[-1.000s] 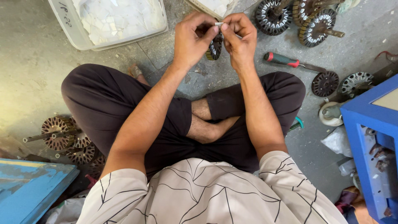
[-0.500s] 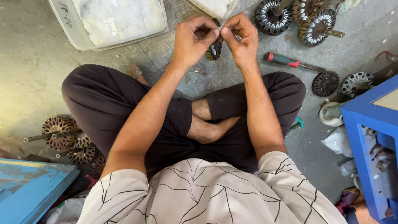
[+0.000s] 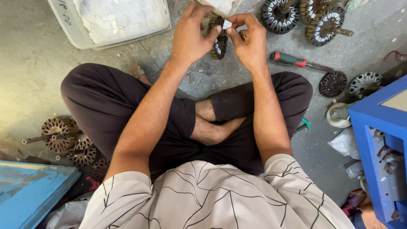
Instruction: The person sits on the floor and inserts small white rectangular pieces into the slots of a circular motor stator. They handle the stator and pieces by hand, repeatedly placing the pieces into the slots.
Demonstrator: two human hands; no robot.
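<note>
In the head view we sit cross-legged on the grey floor (image 3: 38, 63). Our left hand (image 3: 193, 36) and our right hand (image 3: 250, 42) are raised close together in front of us. The fingers of both hands are closed in a pinch on a small white slip (image 3: 227, 24), which sits between the fingertips. Just behind the hands a round slotted motor core (image 3: 218, 42) is on the floor, partly hidden. A white bin (image 3: 80, 34) with white pieces is to the left of it. A screwdriver (image 3: 292, 60) with a red and green handle lies near the right knee. More motor cores (image 3: 324, 25) lie further away. A blue box (image 3: 377, 123) is at the right.
</note>
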